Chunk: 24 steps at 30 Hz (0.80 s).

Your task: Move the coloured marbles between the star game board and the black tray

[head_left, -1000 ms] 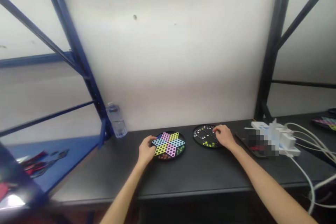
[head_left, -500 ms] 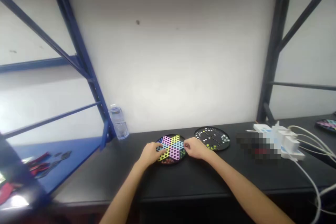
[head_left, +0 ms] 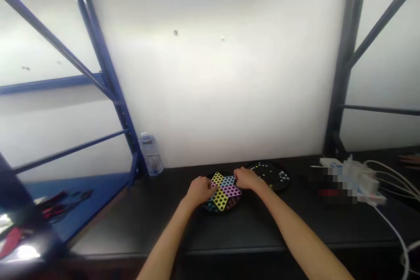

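A Chinese checkers board with a star of yellow, pink and blue dotted points lies on a round black base on the dark table. My left hand grips its left side, and my right hand holds its upper right edge. Coloured marbles show in the dark base between the star's points. Just behind and to the right lies a second round black board, partly hidden behind my right hand and dotted with white holes and several marbles.
A clear water bottle stands at the table's back left, by a blue rack upright. Red-handled tools lie on a blue shelf. A white power strip with white cables sits at right, beside a blurred patch.
The star board has turned, bringing its yellow points to top and bottom. My right hand has moved slightly right with it, and both hands remain on the board.
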Each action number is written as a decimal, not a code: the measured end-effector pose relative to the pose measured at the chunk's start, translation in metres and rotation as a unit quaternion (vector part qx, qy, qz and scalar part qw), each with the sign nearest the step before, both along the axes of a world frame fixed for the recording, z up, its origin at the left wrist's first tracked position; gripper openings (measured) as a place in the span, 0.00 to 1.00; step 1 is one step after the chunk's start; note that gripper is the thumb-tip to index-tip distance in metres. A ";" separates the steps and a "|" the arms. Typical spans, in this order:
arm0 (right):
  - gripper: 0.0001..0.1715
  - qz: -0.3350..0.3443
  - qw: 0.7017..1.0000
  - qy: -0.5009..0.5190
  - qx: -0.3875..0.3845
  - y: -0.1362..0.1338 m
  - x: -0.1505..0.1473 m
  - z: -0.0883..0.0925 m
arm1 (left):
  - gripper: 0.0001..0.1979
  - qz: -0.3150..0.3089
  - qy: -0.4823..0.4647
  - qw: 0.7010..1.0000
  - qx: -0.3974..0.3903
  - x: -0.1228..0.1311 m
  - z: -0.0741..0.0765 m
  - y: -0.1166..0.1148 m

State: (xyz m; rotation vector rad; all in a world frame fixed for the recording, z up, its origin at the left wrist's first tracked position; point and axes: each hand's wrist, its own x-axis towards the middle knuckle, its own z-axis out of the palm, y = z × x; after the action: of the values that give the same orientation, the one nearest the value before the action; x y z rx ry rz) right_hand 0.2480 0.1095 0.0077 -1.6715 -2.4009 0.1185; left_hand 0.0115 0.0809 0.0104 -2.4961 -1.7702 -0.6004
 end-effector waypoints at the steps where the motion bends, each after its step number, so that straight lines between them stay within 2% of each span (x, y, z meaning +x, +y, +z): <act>1: 0.13 0.005 1.000 0.000 0.003 0.000 0.001 -0.002 | 0.20 -0.006 -0.017 1.000 -0.009 -0.002 0.001 0.005; 3: 0.14 0.011 1.000 -0.002 0.012 0.001 0.004 -0.007 | 0.19 -0.019 -0.062 0.998 -0.008 -0.005 -0.001 0.015; 7: 0.13 0.010 1.000 0.000 0.020 0.000 0.008 -0.014 | 0.14 -0.027 -0.116 0.991 0.056 -0.007 -0.014 0.024; 12: 0.12 0.009 0.999 0.025 0.021 0.000 0.010 -0.018 | 0.15 -0.023 -0.131 0.991 0.034 -0.009 -0.029 0.023; 14: 0.12 -0.010 0.997 0.064 0.034 0.001 0.010 -0.019 | 0.15 -0.013 -0.145 0.989 0.025 -0.010 -0.030 0.023; 16: 0.13 -0.037 0.986 0.155 0.054 0.005 0.010 -0.020 | 0.16 -0.011 -0.160 0.987 0.021 -0.011 -0.031 0.023; 18: 0.16 -0.066 0.947 0.310 0.052 0.011 0.009 -0.022 | 0.16 -0.011 -0.169 0.985 0.019 -0.011 -0.031 0.023; 20: 0.19 -0.086 0.871 0.484 0.004 0.018 0.009 -0.024 | 0.16 -0.012 -0.177 0.984 0.017 -0.011 -0.032 0.023; 24: 0.22 -0.083 0.745 0.654 -0.103 0.031 0.012 -0.027 | 0.16 -0.005 -0.184 0.983 0.016 -0.011 -0.032 0.021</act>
State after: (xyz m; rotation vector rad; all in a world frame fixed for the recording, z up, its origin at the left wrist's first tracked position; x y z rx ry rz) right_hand 0.2600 0.1401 -0.0196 -1.1200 -1.1467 1.1237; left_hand 0.0007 0.1017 -0.0214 -2.4997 -1.8329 -1.1442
